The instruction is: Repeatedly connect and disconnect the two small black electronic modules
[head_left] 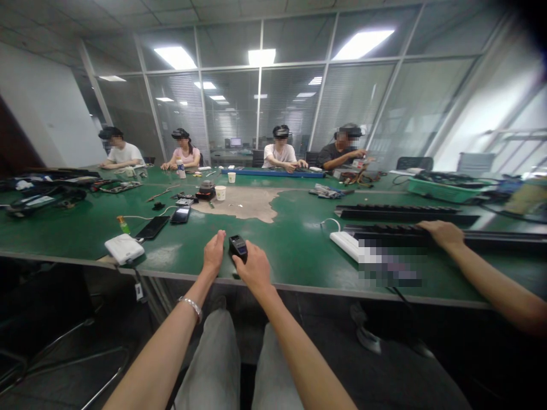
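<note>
My right hand (255, 266) is closed around a small black handheld device (238, 246) with a dark screen on its upper face. The device is at the front part of the green table (294, 250). Just left of it, my left hand (213, 251) rests on its edge near the table's front, fingers stretched forward and nothing visible in them. A gap separates the left hand from the device. The lower part of the device is covered by my right fingers.
Left of me are a white power bank (124, 249) and a black phone (152, 227). Ahead stand paper cups (220, 193) beside a torn brown patch (256, 205). On my right, another person's hand (442, 233) touches long black rails (491, 238). Several people sit across the table.
</note>
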Demonstrator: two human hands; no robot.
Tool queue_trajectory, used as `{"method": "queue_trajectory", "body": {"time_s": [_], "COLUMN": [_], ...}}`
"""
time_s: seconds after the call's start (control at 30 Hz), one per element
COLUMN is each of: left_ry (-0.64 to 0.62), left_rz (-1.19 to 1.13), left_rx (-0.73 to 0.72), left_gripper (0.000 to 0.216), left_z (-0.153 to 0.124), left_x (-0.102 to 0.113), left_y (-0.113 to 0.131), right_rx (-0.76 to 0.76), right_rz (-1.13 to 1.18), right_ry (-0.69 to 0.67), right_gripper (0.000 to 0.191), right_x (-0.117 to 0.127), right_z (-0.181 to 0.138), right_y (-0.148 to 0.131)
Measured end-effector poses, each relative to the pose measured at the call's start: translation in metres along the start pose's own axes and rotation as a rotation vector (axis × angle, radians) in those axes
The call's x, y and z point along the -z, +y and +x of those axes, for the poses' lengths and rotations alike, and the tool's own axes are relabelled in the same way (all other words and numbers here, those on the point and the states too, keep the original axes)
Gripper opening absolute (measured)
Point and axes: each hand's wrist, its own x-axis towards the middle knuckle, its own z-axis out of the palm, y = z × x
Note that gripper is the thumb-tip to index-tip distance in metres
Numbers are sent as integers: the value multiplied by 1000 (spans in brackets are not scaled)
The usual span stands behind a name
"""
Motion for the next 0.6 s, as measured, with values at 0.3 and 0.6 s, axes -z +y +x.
{"method": "queue_trajectory", "body": {"time_s": [0.3, 0.6], "left_ry": [-85, -32], "left_rz": [-90, -179], "left_rx": [40, 45], "left_gripper": [66, 64], "left_z": [-1, 3], "left_x": [1, 1], "left_y": [4, -6], "right_rx": [22, -11], "right_rz": [88, 190], "right_ry": [56, 153], "right_gripper": [48, 50], "right_x": [-12, -15], "right_z": [-7, 2], "right_y": [-1, -8]}}
